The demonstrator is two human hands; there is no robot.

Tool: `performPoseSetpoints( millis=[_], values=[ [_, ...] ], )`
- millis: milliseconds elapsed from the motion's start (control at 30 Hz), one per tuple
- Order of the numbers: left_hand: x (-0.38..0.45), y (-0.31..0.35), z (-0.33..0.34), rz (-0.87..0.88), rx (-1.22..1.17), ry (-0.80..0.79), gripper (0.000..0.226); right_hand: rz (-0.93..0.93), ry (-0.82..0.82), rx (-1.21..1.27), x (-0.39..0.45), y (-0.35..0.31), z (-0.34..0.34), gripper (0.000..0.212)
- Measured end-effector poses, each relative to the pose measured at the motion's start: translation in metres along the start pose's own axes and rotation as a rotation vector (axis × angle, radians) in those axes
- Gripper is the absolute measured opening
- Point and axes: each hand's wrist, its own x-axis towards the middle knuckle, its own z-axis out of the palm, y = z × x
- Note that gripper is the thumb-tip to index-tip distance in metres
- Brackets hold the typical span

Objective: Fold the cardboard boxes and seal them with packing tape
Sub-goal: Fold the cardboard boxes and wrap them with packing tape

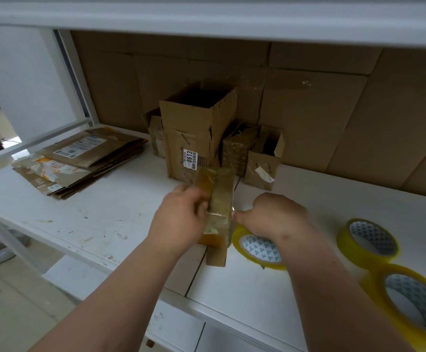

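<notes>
A small folded cardboard box (219, 196), covered in old glossy tape, stands on the white table (105, 219) in the middle of the view. My left hand (181, 217) grips its left side, fingers curled round the edge. My right hand (273, 214) is beside the box's right side and holds a yellow roll of packing tape (255, 247), pinching the tape end against the box. A strip of clear tape crosses the box between my hands.
A tall open cardboard box (194, 133) with a 0613 label stands behind, with smaller taped boxes (262, 158) beside it. Flattened cardboard (79, 158) is stacked at the left. Two more tape rolls (369, 240) (415, 306) lie at the right. A cardboard wall backs the shelf.
</notes>
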Motion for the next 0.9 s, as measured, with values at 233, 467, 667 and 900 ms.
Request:
performPoseSetpoints(
  millis=[233, 467, 667, 900],
  values=[
    [-0.012, -0.012, 0.006, 0.223, 0.266, -0.086, 0.04, -0.029, 0.014, 0.028, -0.002, -0.002, 0.0, 0.043],
    [-0.009, -0.006, 0.005, 0.135, 0.281, -0.13, 0.052, -0.014, -0.051, 0.024, -0.002, -0.016, -0.005, 0.03],
    [0.0, -0.004, 0.013, 0.091, 0.092, -0.09, 0.035, -0.004, -0.052, 0.042, -0.003, -0.014, -0.008, 0.031],
    [-0.005, -0.028, 0.012, 0.193, -0.047, -0.101, 0.049, -0.05, -0.086, 0.219, -0.007, -0.001, -0.01, 0.034]
  ],
)
